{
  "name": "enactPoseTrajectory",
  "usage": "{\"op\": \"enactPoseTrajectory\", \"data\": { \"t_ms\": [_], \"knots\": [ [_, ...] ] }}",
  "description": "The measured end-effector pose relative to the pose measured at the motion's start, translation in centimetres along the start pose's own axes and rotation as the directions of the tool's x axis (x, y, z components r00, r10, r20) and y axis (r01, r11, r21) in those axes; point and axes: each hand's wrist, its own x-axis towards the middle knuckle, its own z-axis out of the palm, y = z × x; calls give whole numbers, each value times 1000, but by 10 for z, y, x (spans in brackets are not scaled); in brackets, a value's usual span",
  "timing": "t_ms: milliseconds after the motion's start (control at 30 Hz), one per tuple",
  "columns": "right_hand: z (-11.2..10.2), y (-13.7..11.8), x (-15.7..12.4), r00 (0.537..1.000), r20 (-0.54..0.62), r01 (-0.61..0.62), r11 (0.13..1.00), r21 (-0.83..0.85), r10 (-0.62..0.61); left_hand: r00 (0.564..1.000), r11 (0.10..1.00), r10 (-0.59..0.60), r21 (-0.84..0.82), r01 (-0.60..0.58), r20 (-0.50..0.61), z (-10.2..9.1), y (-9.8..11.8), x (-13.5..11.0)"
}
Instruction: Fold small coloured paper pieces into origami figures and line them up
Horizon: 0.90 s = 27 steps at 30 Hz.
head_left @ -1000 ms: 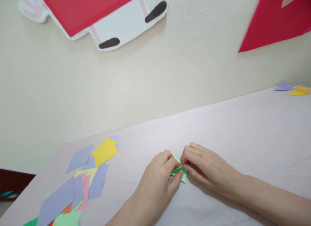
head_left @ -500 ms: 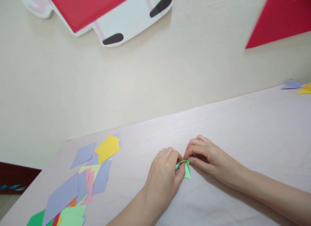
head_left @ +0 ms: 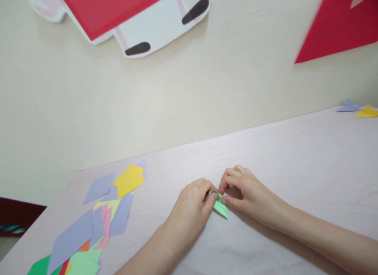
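Note:
A small folded piece of light green paper (head_left: 221,209) is held just above the table, its pointed end toward me. My left hand (head_left: 189,206) pinches its left side between thumb and fingers, the thumb on top. From the other side, my right hand (head_left: 248,190) has its thumb and index finger closed on the paper's right edge. The fingers partly cover the upper part of the paper, so the exact fold there is hidden.
On the left lie loose paper sheets, among them a purple sheet (head_left: 72,235), a yellow sheet (head_left: 129,181) and a light green sheet (head_left: 85,262). A purple folded paper (head_left: 350,106) and a yellow one (head_left: 367,111) stand at the far right by the wall (head_left: 177,97).
Both hands have shifted slightly left with the green paper. The paper has turned, and its free end now looks narrower and more pointed.

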Motion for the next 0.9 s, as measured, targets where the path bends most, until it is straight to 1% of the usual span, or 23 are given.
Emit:
{"op": "enactPoseTrajectory", "data": {
  "t_ms": [100, 233, 400, 567, 733, 900],
  "knots": [
    [0, -2, 1, 1000, 6, -25, 1000, 7, 25, 1000, 999, 2, -44, -2, -8, -1, 0, 0],
    [1, -3, 2, 999, -7, -43, 999, 15, 44, 1000, 994, 1, -108, 0, 13, -2, 2, -1],
    [2, -1, 6, 998, 0, -64, 998, 10, 64, 1000, 1000, 8, -17, -8, -26, 5, -1, 0],
    [-3, -1, 11, 994, 82, -76, 997, 19, 74, 999, 1000, 1, -16, -1, -47, 8, -3, 0],
    [-1, 1, 10, 999, 16, -32, 999, 13, 32, 999, 999, -5, -36, 3, -47, 6, -2, -1],
    [1, 3, 8, 1000, 11, -7, 1000, 25, 7, 996, 997, -32, -70, 27, -79, 7, -3, -1]
  ]
}}
